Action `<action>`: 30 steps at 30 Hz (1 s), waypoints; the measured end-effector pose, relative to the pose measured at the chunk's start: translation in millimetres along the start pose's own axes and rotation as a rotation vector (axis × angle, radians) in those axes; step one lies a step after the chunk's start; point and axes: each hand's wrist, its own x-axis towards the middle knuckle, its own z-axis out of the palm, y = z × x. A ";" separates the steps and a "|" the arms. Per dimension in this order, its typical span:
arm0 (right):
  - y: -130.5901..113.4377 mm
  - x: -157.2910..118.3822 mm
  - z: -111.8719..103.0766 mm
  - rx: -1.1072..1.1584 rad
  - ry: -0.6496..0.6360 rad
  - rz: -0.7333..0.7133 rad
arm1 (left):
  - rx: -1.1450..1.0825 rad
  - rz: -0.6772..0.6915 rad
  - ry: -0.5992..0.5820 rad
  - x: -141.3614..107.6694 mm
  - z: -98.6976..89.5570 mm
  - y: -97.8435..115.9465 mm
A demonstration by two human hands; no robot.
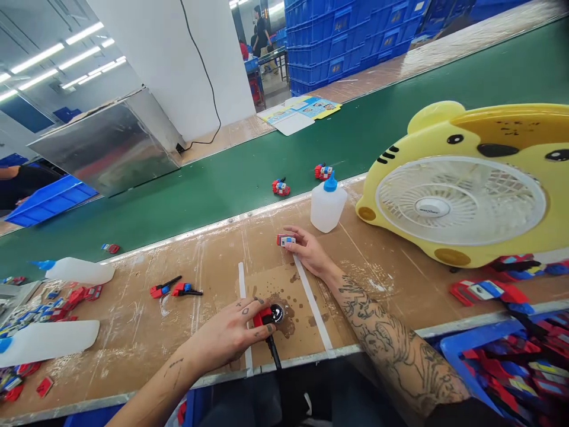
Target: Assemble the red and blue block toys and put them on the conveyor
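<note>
My left hand (233, 327) is closed around a red toy part (261, 317) with a black rod pointing toward the table's front edge. The part touches or overlaps a small round dish (277, 312) with a glossy dark surface, amid wet-looking stains on the cardboard. Farther forward, my right hand (311, 252) pinches a small red, white and blue toy piece (285, 239) between thumb and fingers, just above the table. To the left of my left hand lie two red-and-blue parts with black rods (164, 287). A white squeeze bottle (328, 207) with a blue cap stands beyond my right hand.
A green conveyor belt (213, 178) runs behind the table, carrying several toy pieces. The yellow fan (400, 196) stands at right, above a blue bin (462, 356) of parts. At left lie two squeeze bottles (82, 270) and a heap of parts (40, 311).
</note>
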 end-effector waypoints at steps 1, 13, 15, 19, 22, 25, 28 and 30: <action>-0.7 -1.6 1.6 0.015 -0.013 0.002 | -0.068 -0.040 0.033 -1.3 0.4 -2.8; 13.0 -19.1 20.2 -0.054 -0.317 -0.019 | -1.231 -0.680 0.882 42.7 20.9 -44.5; 12.4 -19.8 19.7 -0.076 -0.324 -0.044 | -1.232 -0.674 0.867 49.7 21.8 -46.4; 9.6 -21.1 16.0 -0.301 -0.327 -0.125 | -1.169 -0.675 0.779 55.5 25.3 -51.7; 6.6 -22.3 15.4 -0.586 -0.306 -0.220 | -1.019 -0.690 0.699 58.2 26.2 -53.2; 6.5 -24.9 20.5 -0.728 -0.263 -0.298 | -0.795 -0.694 0.699 65.5 25.7 -47.3; 11.3 -29.0 29.8 -0.805 -0.191 -0.427 | -0.601 -0.751 0.738 81.3 27.6 -36.1; 15.4 -31.3 35.6 -0.850 -0.103 -0.508 | -0.539 -0.807 0.771 96.0 30.7 -29.3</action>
